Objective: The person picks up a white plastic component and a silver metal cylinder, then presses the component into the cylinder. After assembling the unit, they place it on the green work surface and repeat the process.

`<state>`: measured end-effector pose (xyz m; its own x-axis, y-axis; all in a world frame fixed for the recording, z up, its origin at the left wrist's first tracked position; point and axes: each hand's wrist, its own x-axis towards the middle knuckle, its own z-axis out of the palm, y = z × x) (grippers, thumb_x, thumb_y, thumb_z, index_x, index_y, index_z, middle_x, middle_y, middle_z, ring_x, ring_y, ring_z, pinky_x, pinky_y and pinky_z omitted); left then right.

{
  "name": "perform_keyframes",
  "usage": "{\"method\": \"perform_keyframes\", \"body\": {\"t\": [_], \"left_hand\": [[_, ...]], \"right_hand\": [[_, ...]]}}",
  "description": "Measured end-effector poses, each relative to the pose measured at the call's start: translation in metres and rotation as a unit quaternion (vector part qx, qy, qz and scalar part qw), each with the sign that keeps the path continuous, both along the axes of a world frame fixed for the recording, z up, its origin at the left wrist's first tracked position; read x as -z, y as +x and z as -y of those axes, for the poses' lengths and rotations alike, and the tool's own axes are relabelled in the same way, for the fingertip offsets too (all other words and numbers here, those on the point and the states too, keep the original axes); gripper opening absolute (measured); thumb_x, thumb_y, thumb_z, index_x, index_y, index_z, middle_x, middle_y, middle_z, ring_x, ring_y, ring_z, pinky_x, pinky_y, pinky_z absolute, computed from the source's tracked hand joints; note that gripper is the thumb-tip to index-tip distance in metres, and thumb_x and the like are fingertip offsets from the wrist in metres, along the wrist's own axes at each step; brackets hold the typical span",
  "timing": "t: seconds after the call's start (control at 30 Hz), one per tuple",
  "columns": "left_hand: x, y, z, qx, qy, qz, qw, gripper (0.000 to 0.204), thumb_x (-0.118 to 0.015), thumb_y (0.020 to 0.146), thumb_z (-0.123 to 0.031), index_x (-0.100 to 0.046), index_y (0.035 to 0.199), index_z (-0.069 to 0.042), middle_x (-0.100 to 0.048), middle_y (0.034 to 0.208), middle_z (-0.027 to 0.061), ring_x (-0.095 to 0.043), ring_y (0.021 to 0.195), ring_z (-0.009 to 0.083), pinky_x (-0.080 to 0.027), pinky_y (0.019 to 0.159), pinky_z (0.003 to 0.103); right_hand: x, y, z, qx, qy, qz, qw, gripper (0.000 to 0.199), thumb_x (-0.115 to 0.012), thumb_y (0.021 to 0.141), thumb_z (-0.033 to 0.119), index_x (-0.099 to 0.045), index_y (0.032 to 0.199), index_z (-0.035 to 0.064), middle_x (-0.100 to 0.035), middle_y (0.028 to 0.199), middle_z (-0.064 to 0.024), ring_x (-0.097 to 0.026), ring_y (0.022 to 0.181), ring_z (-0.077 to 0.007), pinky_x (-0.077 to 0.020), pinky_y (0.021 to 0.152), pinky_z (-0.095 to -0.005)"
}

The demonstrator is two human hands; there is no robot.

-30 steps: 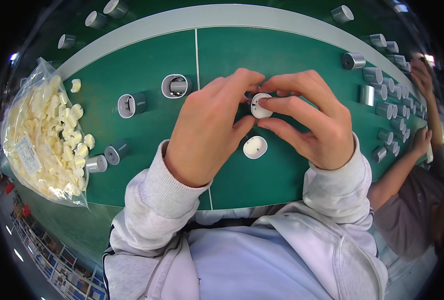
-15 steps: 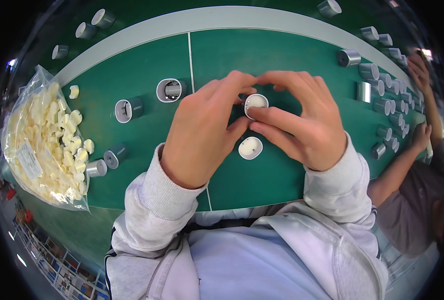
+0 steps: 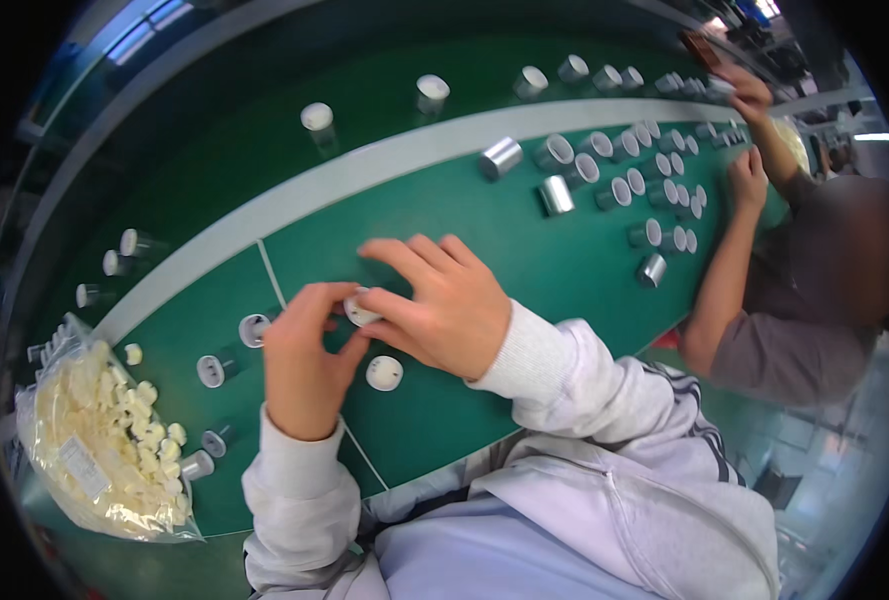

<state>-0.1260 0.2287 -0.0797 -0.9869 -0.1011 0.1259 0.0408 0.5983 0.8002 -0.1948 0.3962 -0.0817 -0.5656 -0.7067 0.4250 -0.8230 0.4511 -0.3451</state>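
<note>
Between my hands is a small silvery cup with a white insert (image 3: 360, 310) in its mouth. My left hand (image 3: 304, 365) is closed around its near left side with thumb and fingers. My right hand (image 3: 444, 310) pinches the cup's right side with thumb and forefinger, the forefinger over the insert, while its other fingers reach out loosely. Just nearer me stands a second cup with a white insert (image 3: 384, 373), touched by neither hand. Left of my left hand are a cup (image 3: 254, 330), partly hidden by it, and another cup (image 3: 216, 371) with something grey inside.
A clear bag of cream-coloured foam pieces (image 3: 84, 455) lies open at the left, several pieces spilling out. Two metal cups (image 3: 197, 465) lie beside it. Many cups (image 3: 619, 192) stand at the right, near a co-worker's arm (image 3: 724, 260). More cups (image 3: 431, 92) stand beyond the pale strip (image 3: 354, 160).
The view has swung right and tilted, so the table and hands appear farther left. Both hands still hold the cup; my right hand's outer fingers have lifted and spread.
</note>
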Motion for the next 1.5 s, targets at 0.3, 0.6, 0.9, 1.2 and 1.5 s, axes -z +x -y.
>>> {"method": "perform_keyframes", "body": {"t": [0.3,0.6,0.9,1.2,1.5], "left_hand": [[-0.028,-0.001,0.011,-0.043,0.0,-0.087,0.995,0.033,-0.074,0.069,0.007,-0.062,0.098,-0.003,-0.066,0.092,0.0131,-0.069,0.083,0.0292,-0.057,0.07,0.037],[-0.033,-0.104,0.169,-0.068,-0.21,-0.051,0.974,0.038,-0.084,0.072,-0.011,-0.065,0.106,-0.008,-0.071,0.097,0.0096,-0.07,0.088,0.0218,-0.056,0.084,0.032],[-0.017,-0.1,0.202,-0.041,-0.424,-0.011,0.904,0.054,-0.085,0.074,-0.011,-0.059,0.121,-0.009,-0.069,0.112,0.0175,-0.069,0.102,0.0331,-0.056,0.09,0.04],[-0.036,0.102,0.208,-0.126,-0.411,0.076,0.9,0.026,-0.075,0.076,-0.011,-0.067,0.101,-0.009,-0.066,0.091,0.0107,-0.064,0.092,0.0339,-0.054,0.079,0.042],[-0.021,0.115,0.182,-0.238,-0.347,-0.032,0.907,0.021,-0.068,0.073,0.005,-0.067,0.088,-0.009,-0.061,0.09,0.0077,-0.06,0.088,0.0295,-0.052,0.072,0.04]], "right_hand": [[-0.036,-0.007,0.002,-0.094,-0.095,0.103,0.986,0.026,-0.077,0.076,0.008,-0.069,0.101,0.0077,-0.06,0.12,-0.0111,-0.061,0.092,-0.0251,-0.0484,0.078,-0.0364],[-0.055,-0.01,-0.007,-0.093,-0.168,0.169,0.967,0.012,-0.064,0.084,-0.007,-0.065,0.095,-0.0031,-0.065,0.103,-0.0156,-0.065,0.091,-0.026,-0.0509,0.077,-0.0312],[-0.058,-0.014,-0.017,-0.093,-0.11,0.195,0.97,0.012,-0.062,0.086,-0.008,-0.065,0.097,-0.0046,-0.064,0.105,-0.0153,-0.062,0.089,-0.0219,-0.0482,0.074,-0.0283],[-0.046,-0.019,-0.003,-0.082,-0.107,0.218,0.967,0.008,-0.063,0.087,-0.003,-0.066,0.095,-0.0023,-0.066,0.099,-0.0132,-0.062,0.084,-0.0213,-0.0454,0.068,-0.0282],[-0.069,-0.011,0.011,-0.09,-0.071,0.186,0.976,0.01,-0.064,0.086,-0.004,-0.066,0.096,-0.0026,-0.066,0.098,-0.0133,-0.061,0.083,-0.0206,-0.0455,0.068,-0.0277]]}}
